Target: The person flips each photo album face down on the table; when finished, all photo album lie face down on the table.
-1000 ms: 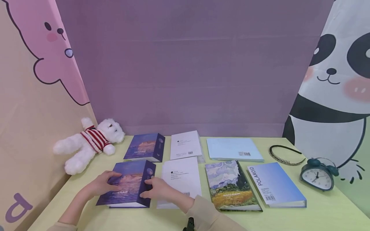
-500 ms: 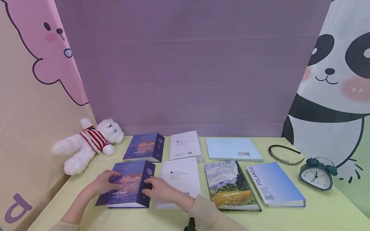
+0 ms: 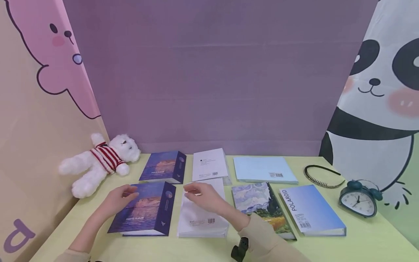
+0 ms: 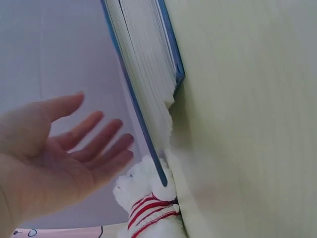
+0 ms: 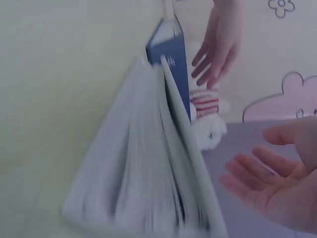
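In the head view my left hand (image 3: 118,200) hovers over the left part of a dark blue photo album (image 3: 144,207), its fingers loosely bent and apart from the cover. The left wrist view shows the same hand (image 4: 64,153) relaxed with nothing in it, beside the album's page edges (image 4: 148,69). My right hand (image 3: 206,196) is above the nearer white album (image 3: 203,218), covering part of it. Seen from the right wrist, that hand (image 5: 272,178) has spread, relaxed fingers and holds nothing; the white album's pages (image 5: 143,163) fan out beside it.
Behind lie another blue photo album (image 3: 160,167), a white album (image 3: 209,163) and a pale blue one (image 3: 265,169). To the right are a landscape-cover album (image 3: 252,200), a Polaroid album (image 3: 314,209), a headband (image 3: 322,176) and an alarm clock (image 3: 358,200). A teddy bear (image 3: 106,158) leans at left.
My right hand has left the blue album's spine and moved right, over the white album. My left hand has lifted slightly off the blue cover. The albums stay in place.
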A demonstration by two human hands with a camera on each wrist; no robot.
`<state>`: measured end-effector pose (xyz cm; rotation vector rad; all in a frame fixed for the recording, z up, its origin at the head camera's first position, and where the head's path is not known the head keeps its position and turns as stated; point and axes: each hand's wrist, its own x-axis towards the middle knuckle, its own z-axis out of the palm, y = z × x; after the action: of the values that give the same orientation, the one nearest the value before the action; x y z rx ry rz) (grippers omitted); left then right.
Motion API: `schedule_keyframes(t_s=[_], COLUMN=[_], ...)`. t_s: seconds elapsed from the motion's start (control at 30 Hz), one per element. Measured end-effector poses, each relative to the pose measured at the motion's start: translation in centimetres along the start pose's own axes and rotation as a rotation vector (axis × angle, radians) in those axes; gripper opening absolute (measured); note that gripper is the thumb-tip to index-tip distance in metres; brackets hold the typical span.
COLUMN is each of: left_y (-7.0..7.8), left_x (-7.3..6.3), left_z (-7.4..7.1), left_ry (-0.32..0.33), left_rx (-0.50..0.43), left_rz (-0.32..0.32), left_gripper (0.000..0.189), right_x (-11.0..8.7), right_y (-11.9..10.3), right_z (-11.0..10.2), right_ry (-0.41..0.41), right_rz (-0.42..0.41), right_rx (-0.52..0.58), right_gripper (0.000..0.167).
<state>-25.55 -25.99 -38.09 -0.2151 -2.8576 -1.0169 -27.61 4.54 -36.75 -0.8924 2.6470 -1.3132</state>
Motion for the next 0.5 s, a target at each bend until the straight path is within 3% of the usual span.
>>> schedule_keyframes(t_s=[0.17,0.3,0.5], left_y=[0.6,1.1,1.4], left_x=[0.5,0.7,1.3], left_z=[-0.1,-0.9,-1.9], left_ry=[0.081,0.111,0.192], left_rx=[-0.057,-0.077,0.096], left_rz=[0.075,0.155,0.252], left_gripper=[0.039,0.042,0.042], right_x=[-1.3,-3.2,-5.9], right_y=[2.5,4.8,7.8], right_z=[-4.1,-7.4,-12.6], right_ry=[0.117,0.181,0.295], right_rz=[-0.092,-0.116,-0.242], right_rx=[-0.042,-0.135,-0.386], right_gripper=[0.026,0.026,0.025])
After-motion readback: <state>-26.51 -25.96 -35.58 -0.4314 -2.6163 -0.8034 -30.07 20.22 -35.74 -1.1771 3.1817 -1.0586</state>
